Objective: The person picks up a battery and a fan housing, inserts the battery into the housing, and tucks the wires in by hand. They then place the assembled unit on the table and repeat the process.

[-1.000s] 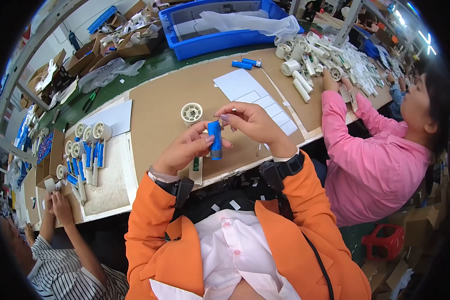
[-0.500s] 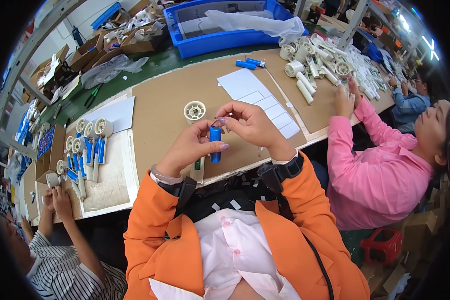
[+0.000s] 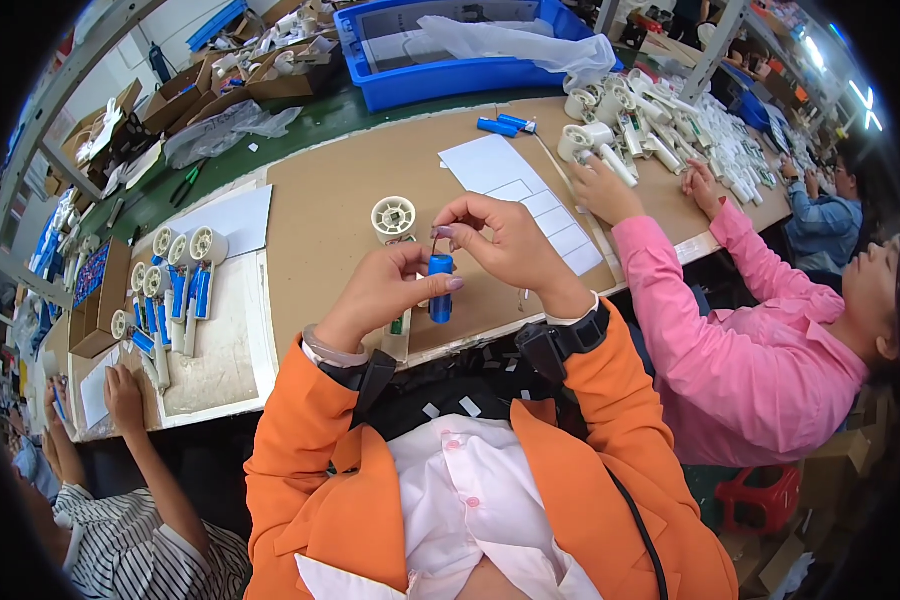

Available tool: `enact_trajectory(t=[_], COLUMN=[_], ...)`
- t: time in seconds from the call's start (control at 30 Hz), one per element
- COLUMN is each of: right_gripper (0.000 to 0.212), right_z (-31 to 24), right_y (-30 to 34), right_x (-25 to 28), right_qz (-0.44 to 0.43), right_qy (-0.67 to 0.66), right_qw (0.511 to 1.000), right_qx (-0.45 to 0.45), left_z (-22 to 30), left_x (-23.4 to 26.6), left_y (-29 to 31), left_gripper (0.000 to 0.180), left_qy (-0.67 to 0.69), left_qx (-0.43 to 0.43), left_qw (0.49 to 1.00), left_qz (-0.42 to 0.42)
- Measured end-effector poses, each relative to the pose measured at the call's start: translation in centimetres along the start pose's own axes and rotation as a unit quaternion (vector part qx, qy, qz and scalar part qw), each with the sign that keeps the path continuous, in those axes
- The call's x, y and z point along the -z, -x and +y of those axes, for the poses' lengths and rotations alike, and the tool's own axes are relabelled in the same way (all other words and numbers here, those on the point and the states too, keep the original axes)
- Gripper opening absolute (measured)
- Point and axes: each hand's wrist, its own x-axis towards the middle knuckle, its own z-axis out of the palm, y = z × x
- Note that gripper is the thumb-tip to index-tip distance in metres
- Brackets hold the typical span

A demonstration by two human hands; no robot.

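My left hand [image 3: 382, 290] grips a blue cylindrical battery [image 3: 440, 302], upright above the brown board, between thumb and fingers. At the battery's top, my right hand [image 3: 502, 242] pinches a thin wire [image 3: 434, 246] between thumb and forefinger. Beneath my left hand lies a cream plastic housing with a round spoked head [image 3: 393, 214]. Its handle [image 3: 396, 345] shows near the table's front edge, with a bit of green circuit board in it; the middle is hidden by my hand.
White sheets [image 3: 515, 190] lie right of my hands, near two blue batteries [image 3: 497, 127]. Housings with batteries [image 3: 208, 245] stand at left beside a cardboard box [image 3: 100, 310]. A blue bin [image 3: 450, 80] sits behind. Co-workers flank me; white parts [image 3: 660, 130] pile at right.
My hands and the battery stay nearly in place; the right fingers have risen slightly off the battery's top, showing more wire. The pink-sleeved co-worker's hand has reached toward the white parts.
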Motion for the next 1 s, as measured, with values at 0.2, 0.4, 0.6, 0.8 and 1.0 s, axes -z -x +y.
enact_trajectory(t=[0.2, 0.4, 0.6, 0.8, 1.0], right_gripper=[0.014, 0.021, 0.049, 0.068, 0.069], right_z=[-1.0, -0.4, -2.0, -1.0, 2.4], right_y=[0.2, 1.5, 2.9, 3.1, 2.0], right_x=[0.8, 0.4, -0.2, -1.2, 0.4], right_qz=[-0.014, -0.006, -0.044, -0.026, -0.085], right_qy=[0.169, 0.234, 0.247, 0.310, 0.178], right_qw=[0.975, 0.958, 0.955, 0.939, 0.980], right_qx=[0.143, 0.167, 0.155, 0.146, -0.002], left_z=[0.2, -1.0, -1.7, -1.6, -0.9], left_x=[-0.1, 0.3, 1.0, 0.9, 4.9], left_y=[-0.2, -0.5, -0.6, -0.6, -0.8], left_gripper=[0.021, 0.025, 0.025, 0.027, 0.033], left_qy=[-0.070, 0.080, 0.140, 0.101, 0.003], left_qx=[0.000, -0.023, -0.001, 0.010, -0.001], left_qw=[0.997, 0.996, 0.990, 0.995, 0.994], left_qz=[0.033, 0.020, 0.004, 0.015, 0.114])
